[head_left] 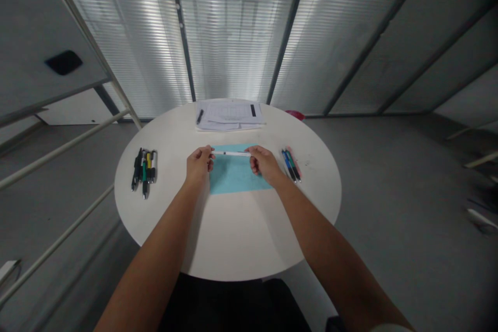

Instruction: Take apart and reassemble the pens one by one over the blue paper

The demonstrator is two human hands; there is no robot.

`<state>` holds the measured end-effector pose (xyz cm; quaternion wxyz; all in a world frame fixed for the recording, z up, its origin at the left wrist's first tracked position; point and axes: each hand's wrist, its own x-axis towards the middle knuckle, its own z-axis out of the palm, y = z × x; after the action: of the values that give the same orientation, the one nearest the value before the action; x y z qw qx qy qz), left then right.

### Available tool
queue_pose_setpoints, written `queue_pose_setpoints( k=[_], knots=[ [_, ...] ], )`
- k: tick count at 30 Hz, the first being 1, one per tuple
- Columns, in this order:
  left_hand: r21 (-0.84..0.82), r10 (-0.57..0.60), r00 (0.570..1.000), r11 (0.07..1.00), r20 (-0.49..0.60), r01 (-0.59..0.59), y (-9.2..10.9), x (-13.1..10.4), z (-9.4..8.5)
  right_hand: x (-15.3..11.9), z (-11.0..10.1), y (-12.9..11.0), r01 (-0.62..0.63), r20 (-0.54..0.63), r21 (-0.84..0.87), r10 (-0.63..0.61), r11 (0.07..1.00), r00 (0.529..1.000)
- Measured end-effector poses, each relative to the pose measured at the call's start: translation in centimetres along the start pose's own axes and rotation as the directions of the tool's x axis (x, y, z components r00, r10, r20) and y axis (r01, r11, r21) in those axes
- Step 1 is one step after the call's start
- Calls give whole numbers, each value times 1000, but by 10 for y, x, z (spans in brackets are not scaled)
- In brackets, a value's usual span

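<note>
A white pen (232, 153) is held level between my two hands, above the far part of a light blue sheet (237, 179). My left hand (199, 164) pinches its left end. At the other end, the fingertips of my right hand (264, 162) are closed on the pen. Several pens (144, 171) in black, green, yellow and white lie in a group on the left side of the table. Just right of my right hand lie a blue pen (288, 165) and a dark green one (294, 165), with something pink beside them.
The round white table (233, 238) carries a stack of papers (230, 115) at its far edge, with a dark pen (199, 116) on it. A pale metal frame (62, 150) stands to the left. Behind the table are blinds, and a red object (296, 114) shows past its edge.
</note>
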<state>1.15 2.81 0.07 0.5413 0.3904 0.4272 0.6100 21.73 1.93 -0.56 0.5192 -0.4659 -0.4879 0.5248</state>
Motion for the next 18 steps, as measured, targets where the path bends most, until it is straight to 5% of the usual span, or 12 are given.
queue_pose_setpoints(
  k=[18],
  knots=[
    [-49,-11,1000,999,2,12,-4,5,-3,0,0,-2,2,-24,52,-1,999,1000]
  ],
)
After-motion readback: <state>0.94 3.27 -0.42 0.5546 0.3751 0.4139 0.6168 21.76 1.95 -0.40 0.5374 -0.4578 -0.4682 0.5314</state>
